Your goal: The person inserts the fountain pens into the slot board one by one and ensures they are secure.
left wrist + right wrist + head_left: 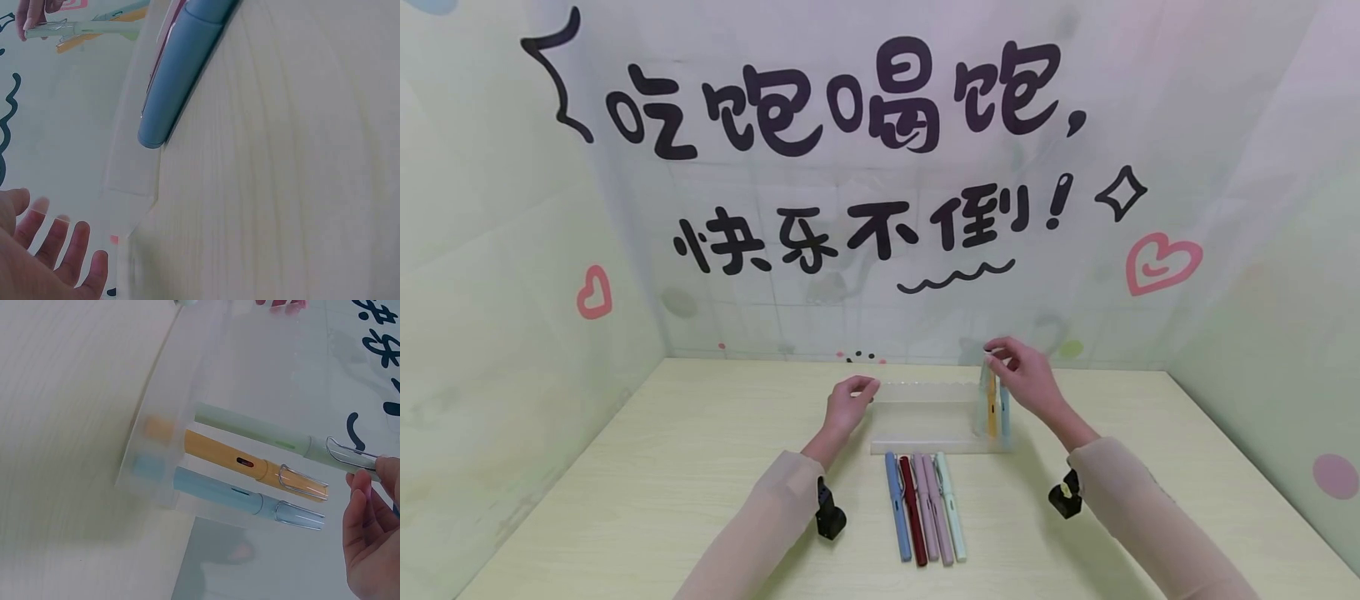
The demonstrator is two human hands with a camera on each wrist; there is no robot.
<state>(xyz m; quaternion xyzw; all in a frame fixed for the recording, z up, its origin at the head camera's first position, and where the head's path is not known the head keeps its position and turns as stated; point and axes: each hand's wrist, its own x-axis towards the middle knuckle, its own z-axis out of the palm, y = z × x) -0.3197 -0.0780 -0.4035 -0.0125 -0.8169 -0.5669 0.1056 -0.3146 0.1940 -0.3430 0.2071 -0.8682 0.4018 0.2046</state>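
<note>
A translucent pen holder [925, 393] stands mid-table. Three pens stand upright at its right end: pale green [250, 425], orange [237, 456] and light blue [219, 490]. My right hand [1000, 354] pinches the clip end of the pale green pen, its fingertips [382, 467] on the cap. My left hand [859, 388] touches the holder's left top end with relaxed, straight fingers [75, 240] and holds nothing. Several pens [925, 508] lie side by side on the table in front of the holder; the blue one [181, 69] is nearest my left wrist.
The pale wooden table [662, 483] is walled on three sides by a printed backdrop [880, 208] with black lettering and pink hearts. Black wrist mounts [829, 510] sit on both sleeves. Bare table surface extends left and right of the holder.
</note>
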